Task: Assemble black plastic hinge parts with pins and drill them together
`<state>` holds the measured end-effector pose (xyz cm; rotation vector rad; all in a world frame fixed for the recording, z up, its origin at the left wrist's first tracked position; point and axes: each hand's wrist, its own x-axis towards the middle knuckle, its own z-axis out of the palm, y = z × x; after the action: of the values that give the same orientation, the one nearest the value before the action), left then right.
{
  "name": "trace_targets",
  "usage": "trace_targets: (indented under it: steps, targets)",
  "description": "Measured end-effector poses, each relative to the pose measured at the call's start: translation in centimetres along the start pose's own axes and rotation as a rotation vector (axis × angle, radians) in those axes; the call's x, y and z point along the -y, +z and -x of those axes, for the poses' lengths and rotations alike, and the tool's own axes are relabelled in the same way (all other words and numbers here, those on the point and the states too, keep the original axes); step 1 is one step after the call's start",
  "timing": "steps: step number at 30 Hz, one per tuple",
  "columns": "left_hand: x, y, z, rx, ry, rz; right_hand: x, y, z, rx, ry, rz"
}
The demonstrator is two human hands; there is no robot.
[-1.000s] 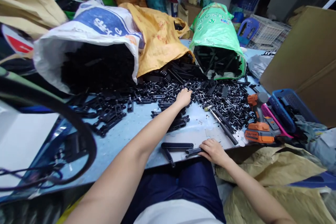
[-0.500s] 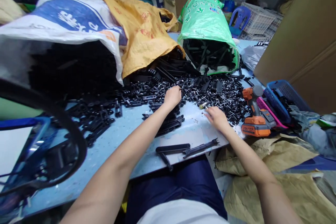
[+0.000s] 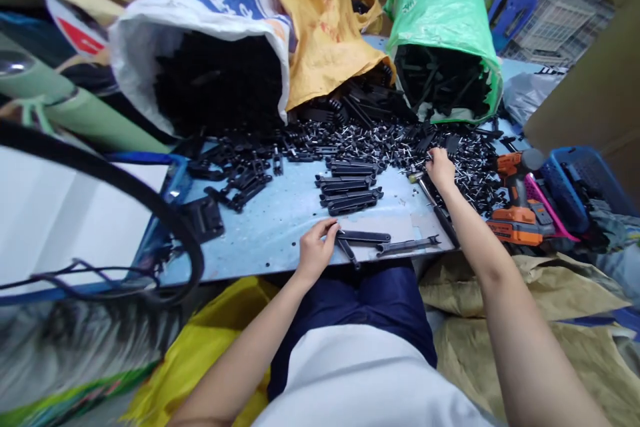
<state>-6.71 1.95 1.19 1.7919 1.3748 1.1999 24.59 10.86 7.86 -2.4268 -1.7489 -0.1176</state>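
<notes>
My left hand [image 3: 316, 251] is closed in a pinch at the left end of a black plastic arm [image 3: 364, 236], with a small silver pin [image 3: 342, 231] showing at the fingertips. A second black bar [image 3: 347, 252] angles down from that same end. My right hand [image 3: 442, 172] has its fingers pressed together over the heap of small black and silver pins [image 3: 470, 181]; what they hold is hidden. Under the right forearm lies a hammer [image 3: 426, 191] with a yellowish head and dark handle. A black forked bar [image 3: 407, 246] rests at the table's front edge.
Stacked black arms [image 3: 350, 200] lie mid-table. Behind are a white sack [image 3: 145, 47], an orange sack [image 3: 325, 33] and a green sack [image 3: 440, 10], spilling black parts. A cordless drill [image 3: 520, 203] and blue basket [image 3: 565, 180] stand right. A black cable [image 3: 165, 213] curves at left.
My left hand has moved from the pin heap back to the black arm at the table's front. The right hand has moved onto the heap, past the hammer. The view has shifted left and down.
</notes>
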Motion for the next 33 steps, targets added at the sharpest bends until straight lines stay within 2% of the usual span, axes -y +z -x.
trace_targets:
  steps: [3,6,11,17,20,27,33]
  targets:
    - [0.3,0.2,0.3,-0.057,0.066,-0.052,-0.5,0.0,1.5,-0.113,-0.072,-0.206]
    - [0.7,-0.2,0.1,-0.092,0.152,-0.116,-0.7,-0.4,3.5,-0.110,-0.205,-0.367]
    - [0.9,-1.0,-0.2,-0.016,0.238,-0.214,0.2,-1.7,7.6,0.149,-0.392,-0.503]
    - [0.0,-1.1,-0.1,0.102,0.377,-0.263,1.9,-2.3,10.7,0.327,-0.341,-0.638]
    - [-0.2,-1.0,-0.1,0.120,0.404,-0.255,2.3,-2.4,11.1,0.382,-0.343,-0.640]
    - [0.1,-0.6,-0.2,0.039,0.323,-0.185,3.5,-2.9,12.1,0.465,-0.447,-0.576]
    - [0.5,-0.8,0.1,0.063,0.302,-0.225,4.4,-3.6,12.3,0.588,-0.506,-0.477]
